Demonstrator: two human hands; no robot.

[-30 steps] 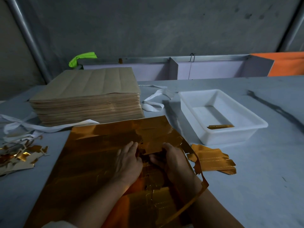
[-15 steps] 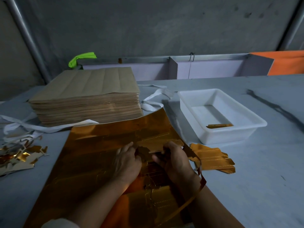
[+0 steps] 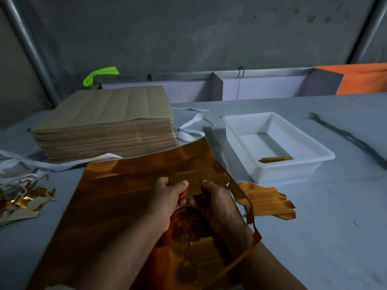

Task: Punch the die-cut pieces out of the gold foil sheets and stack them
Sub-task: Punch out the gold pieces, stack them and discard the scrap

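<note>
Your left grip (image 3: 169, 197) and right grip (image 3: 217, 204) are close together over gold foil sheet (image 3: 117, 201) on bench (image 3: 314, 237). Both pinch die-cut piece (image 3: 199, 177) at near edge, forearms angled inward. Punched stack (image 3: 268, 203) lies just right of sheet, near white tray (image 3: 278, 174).

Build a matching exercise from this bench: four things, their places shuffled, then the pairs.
Things
1. tall stack of brown paper sheets
2. white plastic tray
3. small pile of punched gold foil pieces
4. perforated gold foil piece

Places
A. pinched between left hand and right hand
B. back left of the table
C. just in front of the tray
D. right of the stack, one gold strip inside

Pairs: 1-B, 2-D, 3-C, 4-A
</note>
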